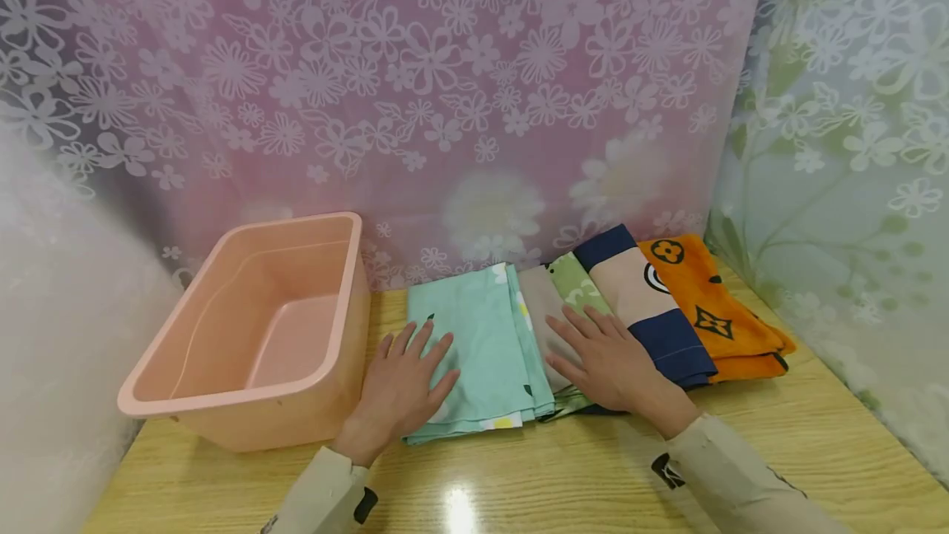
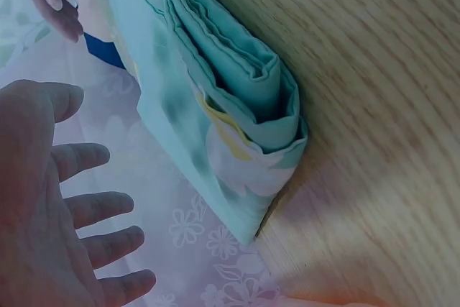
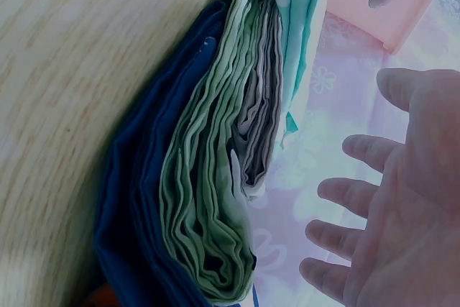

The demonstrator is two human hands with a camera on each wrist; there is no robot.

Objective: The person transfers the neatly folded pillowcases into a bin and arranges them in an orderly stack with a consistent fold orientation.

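Several folded cloths lie in an overlapping row. A mint cloth (image 1: 474, 353) with white and yellow flower prints is at the left end, its layered folds (image 2: 237, 70) facing the left wrist camera. Beside it come a grey cloth (image 1: 544, 311), a green one (image 1: 578, 283), a navy and beige one (image 1: 630, 278) and an orange one (image 1: 704, 303) with dark motifs. My left hand (image 1: 400, 386), fingers spread, hovers over the mint cloth's left edge. With fingers extended, my right hand (image 1: 611, 361) is above the grey and green cloths. Neither hand holds anything.
At the left of the wooden table (image 1: 519, 476) stands a pink plastic basin (image 1: 348, 353), with nothing inside it. Flower-patterned curtains (image 1: 474, 105) hang behind the table and along both sides.
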